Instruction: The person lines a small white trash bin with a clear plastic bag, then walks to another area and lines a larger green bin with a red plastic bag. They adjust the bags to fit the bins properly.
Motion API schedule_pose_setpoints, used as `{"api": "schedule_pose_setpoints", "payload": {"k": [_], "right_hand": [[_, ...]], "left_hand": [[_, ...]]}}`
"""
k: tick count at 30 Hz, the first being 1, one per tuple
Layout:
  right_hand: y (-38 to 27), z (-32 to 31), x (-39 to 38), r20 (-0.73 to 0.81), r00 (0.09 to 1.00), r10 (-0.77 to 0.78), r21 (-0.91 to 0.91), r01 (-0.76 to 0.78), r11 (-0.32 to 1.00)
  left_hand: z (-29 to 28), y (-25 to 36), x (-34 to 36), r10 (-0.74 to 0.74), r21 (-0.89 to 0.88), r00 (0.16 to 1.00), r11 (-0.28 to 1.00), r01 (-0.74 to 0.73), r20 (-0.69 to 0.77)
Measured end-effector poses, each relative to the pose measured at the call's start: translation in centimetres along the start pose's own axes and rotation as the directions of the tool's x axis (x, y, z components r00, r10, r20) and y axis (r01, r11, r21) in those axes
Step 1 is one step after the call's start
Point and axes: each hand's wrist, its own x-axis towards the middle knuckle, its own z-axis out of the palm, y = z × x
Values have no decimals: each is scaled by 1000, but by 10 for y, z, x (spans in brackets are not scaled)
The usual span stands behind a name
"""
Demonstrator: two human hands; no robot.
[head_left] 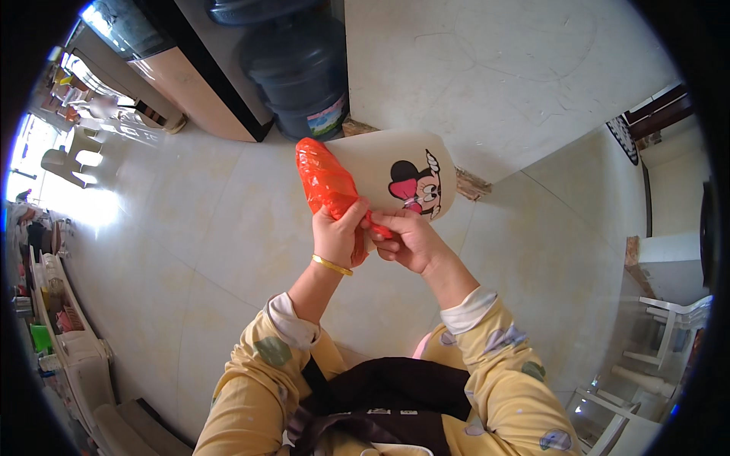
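Above tiled floor (251, 251), gripping red plastic bag (323, 175) in closed left hand (334, 239) and pinching right hand (411, 242), probably light, limp, slippery, best held by bunched folds

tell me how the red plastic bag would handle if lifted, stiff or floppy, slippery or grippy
The red plastic bag is probably floppy: it looks creased and gathered at the left hand and right hand. Its glossy sheen suggests it may be slippery. Its weight is hard to judge; any contents are hidden.
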Motion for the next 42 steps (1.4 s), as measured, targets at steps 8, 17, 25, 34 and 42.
{"api": "schedule_pose_setpoints", "payload": {"k": [8,17,25,34,42], "right_hand": [[8,7,4,120,884,-453,-434,457,777],[5,9,2,439,546,-714,-842,528,-113],[10,7,11,346,464,-816,-880,461,-111],[-4,26,1,-252,732,-633,-741,274,613],[6,2,8,407,513,-756,-914,224,-339]], "left_hand": [[-2,2,6,0,47,991,999,6,-136],[-7,0,7,29,99,995,995,-20,-93],[0,-8,-1,69,51,996,996,-66,-54],[6,-16,-12,163,130,976,975,-181,142],[7,-13,-9,89,95,996,991,-90,14]]}}
